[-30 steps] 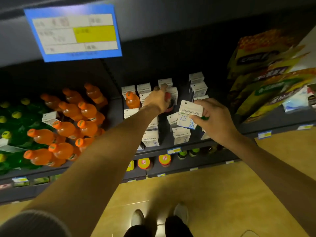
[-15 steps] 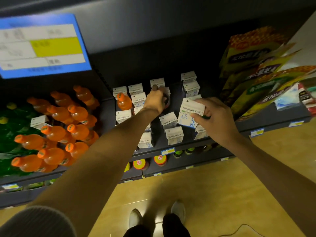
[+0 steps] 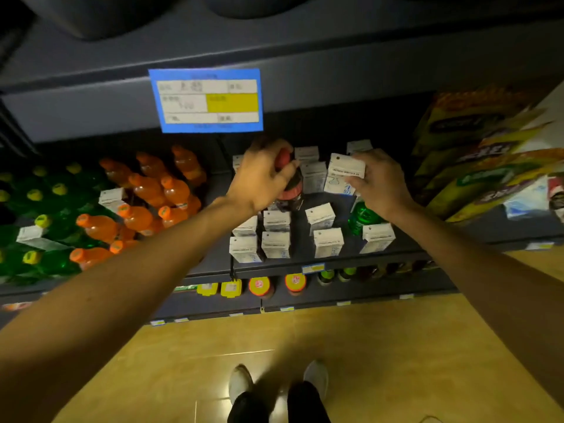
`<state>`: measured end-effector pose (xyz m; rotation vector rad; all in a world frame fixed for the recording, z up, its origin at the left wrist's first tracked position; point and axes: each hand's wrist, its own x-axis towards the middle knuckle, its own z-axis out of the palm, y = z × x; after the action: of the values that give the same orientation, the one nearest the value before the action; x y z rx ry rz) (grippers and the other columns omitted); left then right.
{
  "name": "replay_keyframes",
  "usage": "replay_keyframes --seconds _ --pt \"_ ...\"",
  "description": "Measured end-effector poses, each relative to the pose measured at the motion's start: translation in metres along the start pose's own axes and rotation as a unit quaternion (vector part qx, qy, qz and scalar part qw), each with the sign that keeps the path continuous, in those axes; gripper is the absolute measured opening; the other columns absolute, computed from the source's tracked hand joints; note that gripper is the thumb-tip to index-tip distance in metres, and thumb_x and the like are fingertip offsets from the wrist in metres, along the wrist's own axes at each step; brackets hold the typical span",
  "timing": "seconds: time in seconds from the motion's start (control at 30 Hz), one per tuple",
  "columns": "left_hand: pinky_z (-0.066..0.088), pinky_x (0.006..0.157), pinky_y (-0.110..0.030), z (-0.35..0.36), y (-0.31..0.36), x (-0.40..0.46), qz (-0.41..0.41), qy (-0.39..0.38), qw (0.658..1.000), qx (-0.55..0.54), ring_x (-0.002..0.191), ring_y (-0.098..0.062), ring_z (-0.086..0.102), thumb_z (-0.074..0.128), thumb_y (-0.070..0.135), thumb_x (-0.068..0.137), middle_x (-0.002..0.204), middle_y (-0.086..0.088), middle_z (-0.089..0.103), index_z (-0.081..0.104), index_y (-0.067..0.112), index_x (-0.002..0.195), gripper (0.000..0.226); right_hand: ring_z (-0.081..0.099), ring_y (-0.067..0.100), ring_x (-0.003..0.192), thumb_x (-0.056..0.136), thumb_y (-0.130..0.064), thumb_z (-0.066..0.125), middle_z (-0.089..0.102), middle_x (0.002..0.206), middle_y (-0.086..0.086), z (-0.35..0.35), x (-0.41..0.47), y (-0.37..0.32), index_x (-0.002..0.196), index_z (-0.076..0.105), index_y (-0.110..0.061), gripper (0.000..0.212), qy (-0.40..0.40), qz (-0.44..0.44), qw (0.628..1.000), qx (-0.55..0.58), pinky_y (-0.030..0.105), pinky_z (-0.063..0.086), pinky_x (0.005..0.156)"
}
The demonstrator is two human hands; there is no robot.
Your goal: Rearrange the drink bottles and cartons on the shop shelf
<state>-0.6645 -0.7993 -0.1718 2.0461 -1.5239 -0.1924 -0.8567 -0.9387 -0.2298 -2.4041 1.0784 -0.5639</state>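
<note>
My left hand [image 3: 262,175] grips the top of a dark bottle with a red cap and red label [image 3: 290,193], held among the white cartons. My right hand [image 3: 378,184] pinches a white carton [image 3: 343,175] raised above the shelf [image 3: 329,262]. Several more white cartons [image 3: 276,244] stand in rows on the shelf below both hands. A green bottle [image 3: 361,216] stands under my right wrist. Orange bottles [image 3: 146,190] and green bottles with yellow caps [image 3: 42,221] fill the shelf to the left, with two stray white cartons [image 3: 111,199] among them.
A blue and yellow price sign [image 3: 207,100] hangs from the shelf above. Yellow snack bags [image 3: 476,154] lean at the right. A lower shelf holds bottles with yellow and orange caps [image 3: 261,285]. My shoes [image 3: 241,381] stand on the wooden floor.
My left hand has lifted the dark bottle up out of the cartons, showing its red cap and label. The right hand still holds its carton. The view has swung left.
</note>
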Motion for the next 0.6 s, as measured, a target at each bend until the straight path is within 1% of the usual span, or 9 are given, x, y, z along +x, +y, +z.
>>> replay_keyframes --seconds 0.07,0.13,0.27,0.4,0.53,0.6 --pt "0.043 0.085 -0.023 -0.008 -0.002 -0.014 0.002 0.007 1.000 0.006 0.102 -0.020 0.054 0.063 0.031 0.088 0.114 -0.010 0.057 0.061 0.014 0.112 0.029 0.056 0.033 0.115 0.081 -0.011 0.071 0.054 0.127 0.018 0.012 0.014 0.000 0.127 0.055 -0.006 0.049 -0.009 0.004 1.000 -0.004 0.041 0.049 0.096" --pt "0.042 0.081 -0.021 -0.011 -0.002 -0.027 -0.007 0.012 1.000 0.004 0.098 -0.019 0.054 0.065 0.030 0.087 0.113 -0.009 0.053 0.062 0.013 0.112 0.030 0.057 0.035 0.113 0.079 -0.007 0.072 0.054 0.127 0.019 0.025 0.024 0.000 0.126 0.055 -0.006 0.050 -0.011 0.011 1.000 -0.004 0.044 0.049 0.095" --pt "0.046 0.082 -0.024 -0.011 -0.001 -0.056 -0.027 0.016 0.999 -0.023 0.094 -0.016 0.051 0.066 0.030 0.088 0.104 0.000 0.047 0.062 0.012 0.111 0.030 0.053 0.034 0.117 0.081 -0.006 0.071 0.053 0.129 0.019 0.055 0.032 -0.001 0.128 0.054 -0.005 0.050 -0.051 0.005 0.998 -0.024 0.038 0.046 0.097" --pt "0.046 0.081 -0.021 -0.009 -0.002 -0.076 -0.042 0.023 0.998 -0.043 0.089 -0.011 0.050 0.069 0.029 0.086 0.101 0.004 0.045 0.064 0.012 0.109 0.029 0.049 0.033 0.121 0.082 -0.008 0.069 0.049 0.134 0.017 0.081 0.032 0.000 0.132 0.052 -0.006 0.052 -0.083 0.006 0.996 -0.011 0.040 0.042 0.102" --pt "0.042 0.077 -0.013 -0.008 -0.002 -0.088 -0.039 0.025 0.998 -0.047 0.085 -0.005 0.047 0.071 0.029 0.084 0.098 0.005 0.045 0.066 0.012 0.107 0.029 0.051 0.032 0.118 0.081 -0.006 0.071 0.052 0.131 0.016 0.098 0.038 0.005 0.129 0.054 -0.005 0.051 -0.095 0.009 0.995 0.005 0.038 0.042 0.101" --pt "0.043 0.078 -0.016 -0.009 -0.002 -0.092 -0.047 0.008 0.998 -0.049 0.086 -0.007 0.047 0.070 0.029 0.085 0.098 0.005 0.045 0.065 0.012 0.109 0.030 0.052 0.031 0.118 0.079 -0.006 0.073 0.053 0.132 0.015 0.107 0.042 0.010 0.129 0.055 -0.007 0.052 -0.108 0.022 0.994 0.011 0.038 0.043 0.103"
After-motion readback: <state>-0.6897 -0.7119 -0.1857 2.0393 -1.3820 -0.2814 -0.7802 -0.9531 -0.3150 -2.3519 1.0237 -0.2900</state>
